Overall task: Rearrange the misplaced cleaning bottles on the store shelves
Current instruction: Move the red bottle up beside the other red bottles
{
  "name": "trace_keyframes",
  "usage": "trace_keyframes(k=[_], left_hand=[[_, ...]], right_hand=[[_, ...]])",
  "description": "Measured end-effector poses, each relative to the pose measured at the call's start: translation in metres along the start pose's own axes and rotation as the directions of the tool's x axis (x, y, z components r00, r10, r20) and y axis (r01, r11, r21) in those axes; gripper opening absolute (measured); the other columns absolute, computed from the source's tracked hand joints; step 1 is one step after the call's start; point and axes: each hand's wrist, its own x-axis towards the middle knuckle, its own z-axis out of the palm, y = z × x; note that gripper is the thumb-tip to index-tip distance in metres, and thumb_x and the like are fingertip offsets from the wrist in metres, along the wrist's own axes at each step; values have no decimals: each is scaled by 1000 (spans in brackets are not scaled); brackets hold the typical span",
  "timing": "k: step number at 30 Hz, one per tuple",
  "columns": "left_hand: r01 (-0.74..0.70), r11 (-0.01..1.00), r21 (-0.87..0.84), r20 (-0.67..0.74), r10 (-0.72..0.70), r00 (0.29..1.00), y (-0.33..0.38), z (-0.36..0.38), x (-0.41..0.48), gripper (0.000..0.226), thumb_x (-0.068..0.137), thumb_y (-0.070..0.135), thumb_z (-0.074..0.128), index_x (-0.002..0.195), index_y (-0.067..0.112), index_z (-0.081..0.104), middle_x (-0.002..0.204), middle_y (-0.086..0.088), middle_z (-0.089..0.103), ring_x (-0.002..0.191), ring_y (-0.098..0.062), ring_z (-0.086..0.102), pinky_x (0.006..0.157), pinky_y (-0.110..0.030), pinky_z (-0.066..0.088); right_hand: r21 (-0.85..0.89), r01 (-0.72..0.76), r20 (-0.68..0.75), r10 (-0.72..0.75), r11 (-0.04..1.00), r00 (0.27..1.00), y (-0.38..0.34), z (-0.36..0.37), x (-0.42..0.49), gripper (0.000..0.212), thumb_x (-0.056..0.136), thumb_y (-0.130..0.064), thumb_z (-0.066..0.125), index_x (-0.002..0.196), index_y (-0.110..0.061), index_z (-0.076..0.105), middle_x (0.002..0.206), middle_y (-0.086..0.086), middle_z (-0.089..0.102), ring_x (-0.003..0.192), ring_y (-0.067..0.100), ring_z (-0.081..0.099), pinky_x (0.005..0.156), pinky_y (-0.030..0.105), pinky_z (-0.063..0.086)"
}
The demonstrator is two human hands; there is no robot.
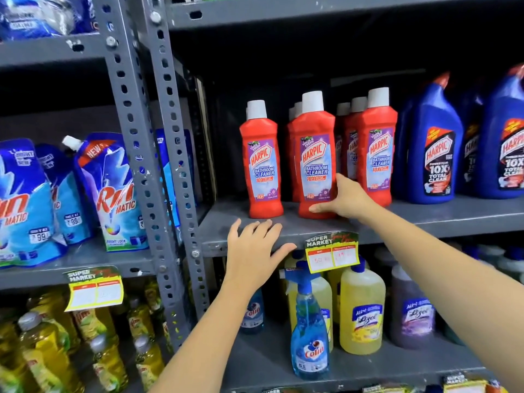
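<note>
Red Harpic bathroom cleaner bottles with white caps stand on the grey middle shelf (283,225). One red bottle (262,163) stands alone at the left. A second red bottle (313,154) stands at the front, and my right hand (344,198) grips its lower right side. More red bottles (377,148) stand in rows behind and to the right. My left hand (253,251) rests flat on the shelf's front edge, fingers spread, holding nothing. Blue Harpic bottles (433,146) fill the right end of the shelf.
A slotted grey upright (170,154) divides the shelving. Blue Rin detergent pouches (113,191) sit left of it. Below are a blue Colin spray bottle (309,330), yellow Lizol bottles (363,310) and a purple one (411,310). A price tag (331,251) hangs on the shelf edge.
</note>
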Motion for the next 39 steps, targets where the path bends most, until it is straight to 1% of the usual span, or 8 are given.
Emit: trace_keyframes(k=[8,12,23,26,28,31,36,39], left_hand=[[8,1000,3,-18,-8,1000,-1,3,-2,54,89,63,42,112,21,67,115,0,71,106,-21,65,103,-52,38],[-7,1000,-1,-67,7,998,-1,6,-1,53,88,63,46,109,21,69,113,0,72,103,-21,67,96,-47,46],[-49,998,43,-159,55,986,-3,8,1,50,86,64,51,103,22,71,107,3,74,99,-18,68,79,-36,51],[-45,998,54,-167,53,985,-2,8,1,49,86,64,52,102,22,71,106,3,74,98,-18,69,78,-36,51],[-46,997,56,-170,55,984,-2,8,1,49,86,64,52,102,22,71,106,3,74,97,-18,69,77,-36,51],[-50,997,57,-160,58,985,-2,7,1,49,87,64,51,103,21,70,107,2,74,98,-18,68,77,-36,50],[-46,997,58,-149,54,987,-1,6,0,50,87,64,50,103,22,70,107,3,74,100,-19,68,78,-37,50],[-40,998,52,-147,48,988,-2,7,0,50,87,64,50,104,22,71,108,3,74,100,-19,68,79,-37,50]], right_hand=[[19,-40,-20,40,999,999,11,13,13,71,64,-38,88,123,-11,59,124,7,67,110,22,63,88,26,44],[171,-89,6,89,981,996,19,17,14,69,64,-36,89,122,-14,58,122,4,67,102,16,62,94,32,48],[210,-160,88,144,965,986,15,17,16,65,70,-29,86,126,-13,58,126,7,66,107,17,60,97,31,45],[176,-187,-110,208,966,972,-3,21,14,87,60,-43,90,131,-12,49,132,9,59,112,22,57,94,33,45],[112,-198,-273,222,974,936,-20,26,15,117,55,-51,89,145,-8,27,142,15,44,126,33,50,101,43,43],[24,-250,-350,242,968,905,-37,32,18,132,54,-56,87,151,-11,10,145,16,38,126,39,49,95,48,44],[-49,-284,-314,255,958,915,-30,40,26,99,56,-50,89,125,-10,30,126,16,57,113,39,59,75,39,41],[-13,-245,-254,234,969,939,-25,38,32,85,58,-47,89,108,-14,30,124,15,57,112,37,59,75,37,39]])
